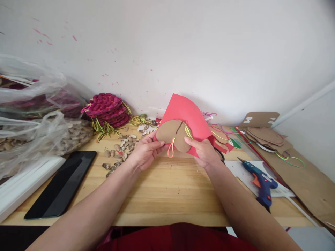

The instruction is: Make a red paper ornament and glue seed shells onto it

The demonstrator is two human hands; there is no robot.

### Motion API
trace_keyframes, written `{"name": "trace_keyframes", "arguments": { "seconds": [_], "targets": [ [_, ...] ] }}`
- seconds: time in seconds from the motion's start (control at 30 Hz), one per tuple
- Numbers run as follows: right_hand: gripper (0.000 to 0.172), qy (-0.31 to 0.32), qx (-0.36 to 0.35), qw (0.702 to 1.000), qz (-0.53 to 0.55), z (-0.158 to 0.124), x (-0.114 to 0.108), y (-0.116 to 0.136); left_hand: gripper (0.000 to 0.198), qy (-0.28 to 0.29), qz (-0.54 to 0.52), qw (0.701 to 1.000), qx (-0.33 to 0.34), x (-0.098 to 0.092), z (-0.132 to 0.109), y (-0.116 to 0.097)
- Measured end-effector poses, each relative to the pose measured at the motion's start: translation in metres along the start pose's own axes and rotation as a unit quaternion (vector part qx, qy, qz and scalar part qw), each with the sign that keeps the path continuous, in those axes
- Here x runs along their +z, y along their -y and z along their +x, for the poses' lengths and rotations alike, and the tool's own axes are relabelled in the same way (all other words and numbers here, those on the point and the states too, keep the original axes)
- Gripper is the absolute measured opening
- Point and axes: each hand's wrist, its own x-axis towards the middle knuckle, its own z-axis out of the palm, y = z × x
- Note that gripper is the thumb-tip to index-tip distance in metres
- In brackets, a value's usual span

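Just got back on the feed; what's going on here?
A person's left hand and right hand hold a rounded cardboard piece against a red sheet, above the table. The sheet sticks up beyond the cardboard, and an orange loop hangs at its near edge. A glue gun lies untouched to the right; scattered shells and a black tablet lie to the left.

Wall (pixel 183 52): bright, diffuse light; darkened upper right corner.
Red paper (pixel 181 106): soft, faint shadow on the wall at right.
Tablet (pixel 61 184): pale reflection.
Plastic bag (pixel 56 82): whitish glare.
Forearms (pixel 96 205): wide-angle stretching towards lower corners.
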Motion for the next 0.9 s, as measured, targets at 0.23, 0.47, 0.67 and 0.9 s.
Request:
{"name": "trace_keyframes", "arguments": {
  "seconds": [0.23,0.47,0.67,0.9],
  "targets": [
    [0.042,-0.022,-0.004,1.0,0.006,0.001,0.0,0.001,0.044,-0.006,-0.004,1.0,-0.013,-0.004,0.001,-0.007],
    [0.038,-0.01,-0.012,1.0,0.004,0.001,-0.001,0.003,0.046,-0.03,-0.024,0.999,-0.031,-0.001,-0.001,-0.014],
    [0.044,0.012,-0.019,1.0,0.002,0.002,-0.004,0.002,0.042,-0.008,-0.006,1.0,-0.018,-0.001,-0.001,-0.012],
    [0.04,0.007,-0.003,1.0,0.005,0.0,-0.002,0.006,0.043,-0.003,0.023,1.0,-0.017,-0.002,-0.001,-0.011]
  ]
}}
